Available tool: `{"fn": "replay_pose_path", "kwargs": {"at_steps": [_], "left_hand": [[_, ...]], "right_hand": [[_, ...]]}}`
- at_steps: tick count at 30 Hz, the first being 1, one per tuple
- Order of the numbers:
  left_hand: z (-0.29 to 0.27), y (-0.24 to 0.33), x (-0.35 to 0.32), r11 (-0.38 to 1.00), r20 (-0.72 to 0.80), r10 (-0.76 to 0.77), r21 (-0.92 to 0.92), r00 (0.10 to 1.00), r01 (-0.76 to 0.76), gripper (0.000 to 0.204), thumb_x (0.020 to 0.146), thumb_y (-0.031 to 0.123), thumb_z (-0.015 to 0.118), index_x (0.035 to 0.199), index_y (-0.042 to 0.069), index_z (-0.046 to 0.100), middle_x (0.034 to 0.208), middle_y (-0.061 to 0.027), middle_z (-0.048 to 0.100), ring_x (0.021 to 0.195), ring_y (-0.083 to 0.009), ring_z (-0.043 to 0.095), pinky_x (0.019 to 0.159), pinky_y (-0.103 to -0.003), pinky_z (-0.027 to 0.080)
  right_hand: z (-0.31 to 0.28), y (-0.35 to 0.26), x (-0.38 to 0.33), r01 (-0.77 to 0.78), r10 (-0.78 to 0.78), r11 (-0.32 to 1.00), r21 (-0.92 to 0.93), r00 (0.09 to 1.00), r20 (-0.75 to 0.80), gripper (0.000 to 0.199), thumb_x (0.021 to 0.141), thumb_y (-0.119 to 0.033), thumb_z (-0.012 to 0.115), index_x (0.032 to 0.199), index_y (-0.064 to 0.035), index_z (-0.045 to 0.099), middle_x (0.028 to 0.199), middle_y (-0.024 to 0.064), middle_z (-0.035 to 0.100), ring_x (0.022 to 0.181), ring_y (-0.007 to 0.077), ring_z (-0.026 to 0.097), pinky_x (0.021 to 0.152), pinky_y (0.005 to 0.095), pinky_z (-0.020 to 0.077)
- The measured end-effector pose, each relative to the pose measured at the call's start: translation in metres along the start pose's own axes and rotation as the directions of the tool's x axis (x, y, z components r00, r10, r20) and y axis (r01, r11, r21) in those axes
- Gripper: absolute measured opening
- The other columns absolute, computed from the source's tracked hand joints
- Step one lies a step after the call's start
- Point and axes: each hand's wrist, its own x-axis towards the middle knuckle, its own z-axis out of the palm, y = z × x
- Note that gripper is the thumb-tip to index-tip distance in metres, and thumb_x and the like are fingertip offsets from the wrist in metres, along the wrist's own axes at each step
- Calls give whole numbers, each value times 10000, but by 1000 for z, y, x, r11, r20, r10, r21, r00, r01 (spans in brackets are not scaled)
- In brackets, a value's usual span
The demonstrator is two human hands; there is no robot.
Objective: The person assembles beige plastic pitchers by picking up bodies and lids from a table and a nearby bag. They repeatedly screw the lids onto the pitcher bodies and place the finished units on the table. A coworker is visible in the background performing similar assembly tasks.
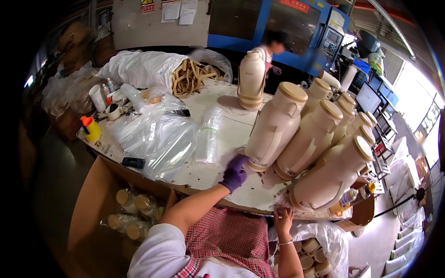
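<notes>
Your single head view looks steeply down from close above the counter [218, 173], facing twelve o'clock; your forearms enter at six o'clock.

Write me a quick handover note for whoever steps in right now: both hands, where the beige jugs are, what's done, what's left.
Left hand, purple glove, touches the base of the nearest beige jug on the white table.
Right hand, bare, rests on the table's near edge.
Done: bagged jugs sit in the cardboard box at lower left.
Left: a row of unwrapped jugs on the table; clear plastic bags lie beside them.
</notes>
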Motion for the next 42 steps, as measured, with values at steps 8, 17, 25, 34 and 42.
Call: {"fn": "replay_pose_path", "kwargs": {"at_steps": [8,17,25,34,42], "left_hand": [[-74,-72,61,283,-70,-880,715,469,639,1222,640,579,741,1490,90,11,1402,-172,333,1284,-325,376,986,-512,369],[-53,-199,88,402,267,-895,142,356,904,1124,673,458,731,1476,30,71,1458,-292,274,1329,-402,346,1070,-456,320],[-105,-232,161,337,282,-734,-638,618,692,273,769,289,670,738,19,653,701,-121,644,619,-220,604,574,-391,475],[-81,-174,148,634,-354,-401,558,845,535,888,670,374,749,1404,116,320,1412,-248,323,1298,-408,334,1050,-469,310],[-1,-147,282,610,244,-694,-300,677,733,1119,674,488,742,1465,-14,131,1367,-268,433,1250,-332,456,1017,-388,388]], "right_hand": [[30,-31,-5,-81,59,906,-415,996,-65,371,749,-145,556,1093,-18,499,1163,187,490,1097,388,446,874,499,358],[32,-40,-1,-39,24,911,-409,999,-42,386,733,-120,531,1095,8,489,1197,194,477,1122,400,432,883,502,335],[23,-25,-6,-29,44,908,-418,999,26,421,807,-187,493,1175,17,487,1241,227,459,1131,424,411,940,538,298],[25,-30,-8,-94,98,920,-380,995,-8,419,801,-198,481,1170,-1,499,1216,221,468,1121,413,423,938,541,293],[20,-17,-13,-86,99,925,-370,995,18,410,797,-236,506,1165,-55,511,1223,174,462,1116,386,422,928,542,296]]}}
